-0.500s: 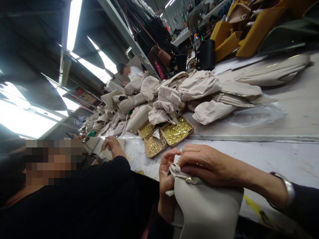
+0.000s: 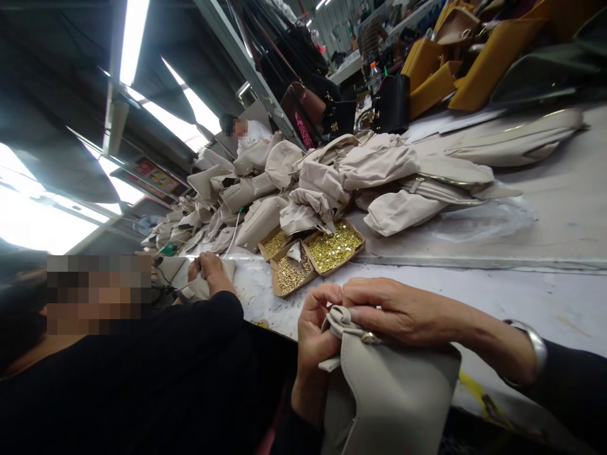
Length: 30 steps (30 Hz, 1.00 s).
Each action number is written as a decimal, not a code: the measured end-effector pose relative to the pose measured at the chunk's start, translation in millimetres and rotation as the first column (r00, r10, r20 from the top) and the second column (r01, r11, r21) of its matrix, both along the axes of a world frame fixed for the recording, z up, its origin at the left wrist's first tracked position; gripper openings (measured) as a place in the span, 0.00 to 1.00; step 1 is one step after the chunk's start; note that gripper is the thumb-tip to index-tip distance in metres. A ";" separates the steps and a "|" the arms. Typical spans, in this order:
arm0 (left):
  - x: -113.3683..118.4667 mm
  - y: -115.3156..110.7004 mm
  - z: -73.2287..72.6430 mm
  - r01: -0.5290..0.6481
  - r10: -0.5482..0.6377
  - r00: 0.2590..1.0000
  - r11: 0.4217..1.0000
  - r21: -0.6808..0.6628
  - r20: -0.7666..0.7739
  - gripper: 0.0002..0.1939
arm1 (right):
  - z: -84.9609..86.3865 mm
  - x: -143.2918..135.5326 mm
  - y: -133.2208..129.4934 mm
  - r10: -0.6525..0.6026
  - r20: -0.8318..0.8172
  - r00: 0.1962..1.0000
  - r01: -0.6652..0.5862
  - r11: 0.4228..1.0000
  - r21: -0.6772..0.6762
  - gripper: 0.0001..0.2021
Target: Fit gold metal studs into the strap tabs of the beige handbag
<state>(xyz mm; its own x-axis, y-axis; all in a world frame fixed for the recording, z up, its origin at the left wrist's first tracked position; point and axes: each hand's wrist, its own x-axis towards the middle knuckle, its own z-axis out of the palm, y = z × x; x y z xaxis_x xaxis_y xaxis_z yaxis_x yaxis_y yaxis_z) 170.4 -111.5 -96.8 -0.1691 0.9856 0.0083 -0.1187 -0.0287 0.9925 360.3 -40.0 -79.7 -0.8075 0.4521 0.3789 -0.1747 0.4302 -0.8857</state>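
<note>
"How does the handbag [image 2: 398, 385] look?"
"Smooth, leather-like, softly sheened."
"The bracelet [image 2: 535, 346]?"
"Polished silvery metal."
"And the trays [image 2: 345, 261]?"
"Matt brown cardboard. The studs [image 2: 334, 245] look metallic, glossy gold; the wrapping [image 2: 490, 220], clear crinkled plastic."

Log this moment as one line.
left hand: holding strap | right hand: holding strap | bag: beige, below hands | boxes: gold pieces inside, beyond hands

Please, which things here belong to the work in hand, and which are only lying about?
In the work:
left hand and right hand, both holding the pale bag;
probably gold bits, piled bags

Seemingly lying about:
yellow bags, black bag;
bottle, clear plastic
</note>
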 end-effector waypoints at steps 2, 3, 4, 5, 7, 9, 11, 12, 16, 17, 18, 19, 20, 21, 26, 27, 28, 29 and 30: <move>7.1 -4.8 -6.9 0.012 -0.011 1.000 0.996 0.091 -0.010 0.19 | -0.1 1.0 1.3 0.028 -0.012 1.000 -0.029 0.998 -0.059 0.10; 8.3 -5.8 -8.4 0.023 -0.021 1.000 0.991 0.128 -0.019 0.17 | -0.3 1.4 1.6 0.038 -0.021 0.999 -0.040 0.994 -0.099 0.10; 8.4 -6.1 -8.7 0.040 -0.037 0.999 0.988 0.149 -0.025 0.15 | -0.6 1.8 1.8 0.048 -0.025 0.999 -0.052 0.988 -0.145 0.11; 7.9 -6.0 -8.1 0.056 -0.052 0.998 0.986 0.159 -0.028 0.14 | -1.2 2.2 1.7 0.055 -0.023 0.998 -0.059 0.979 -0.195 0.12; 6.8 -5.5 -5.3 0.074 -0.072 0.997 0.984 0.161 -0.020 0.14 | -2.7 2.8 1.2 0.066 -0.009 0.998 -0.066 0.954 -0.293 0.15; 7.7 -5.4 -1.5 0.078 -0.078 0.997 0.987 0.141 -0.008 0.13 | -4.6 3.2 0.3 0.082 -0.001 0.997 -0.076 0.924 -0.374 0.17; 11.1 -6.7 2.9 0.067 -0.068 0.998 0.990 0.120 0.002 0.14 | -5.8 3.3 -0.7 0.101 -0.004 0.995 -0.093 0.900 -0.427 0.19; 13.5 -8.0 5.4 0.054 -0.055 0.998 0.992 0.110 0.009 0.15 | -6.0 3.2 -1.2 0.110 -0.004 0.994 -0.101 0.891 -0.443 0.19; 23.1 -16.1 14.6 -0.035 0.032 0.998 0.998 0.046 0.055 0.19 | -3.3 2.2 -5.2 0.111 0.014 0.994 -0.093 0.890 -0.446 0.20; 24.2 -18.4 15.7 -0.045 0.043 0.997 0.999 0.031 0.065 0.19 | -2.4 1.7 -7.0 0.108 0.014 0.994 -0.090 0.892 -0.443 0.21; 24.5 -20.3 16.0 -0.044 0.042 0.996 0.999 0.022 0.074 0.20 | -1.7 1.0 -9.1 0.104 0.013 0.995 -0.087 0.893 -0.441 0.21; 24.2 -21.9 15.6 -0.032 0.030 0.996 0.999 0.022 0.084 0.21 | -1.1 0.4 -11.3 0.098 0.013 0.995 -0.082 0.893 -0.442 0.21; 23.4 -22.8 14.9 -0.017 0.014 0.995 0.999 0.030 0.098 0.21 | -0.5 -0.2 -13.3 0.088 0.017 0.996 -0.071 0.893 -0.444 0.21; 22.5 -23.1 14.4 -0.004 -0.002 0.993 0.999 0.046 0.115 0.21 | 0.3 -0.6 -15.0 0.075 0.024 0.997 -0.056 0.894 -0.445 0.21; 24.9 -7.9 34.7 0.076 -0.098 0.984 0.987 0.145 0.150 0.17 | 21.6 5.2 -13.2 -0.226 0.098 0.969 0.240 0.957 -0.166 0.19; 27.2 -0.9 43.7 0.062 -0.086 0.987 0.983 0.174 0.139 0.17 | 30.9 8.4 -12.9 -0.381 0.072 0.922 0.383 0.923 -0.024 0.17; 30.1 7.1 53.2 0.044 -0.072 0.989 0.977 0.210 0.129 0.17 | 41.8 12.7 -14.4 -0.548 0.005 0.837 0.544 0.831 0.115 0.14; 33.5 15.5 62.4 0.032 -0.061 0.992 0.968 0.249 0.112 0.18 | 53.6 18.4 -18.7 -0.677 -0.091 0.730 0.680 0.705 0.203 0.12; 37.3 23.8 70.8 0.008 -0.035 0.996 0.955 0.295 0.086 0.18 | 65.5 25.8 -26.5 -0.753 -0.186 0.631 0.772 0.585 0.249 0.09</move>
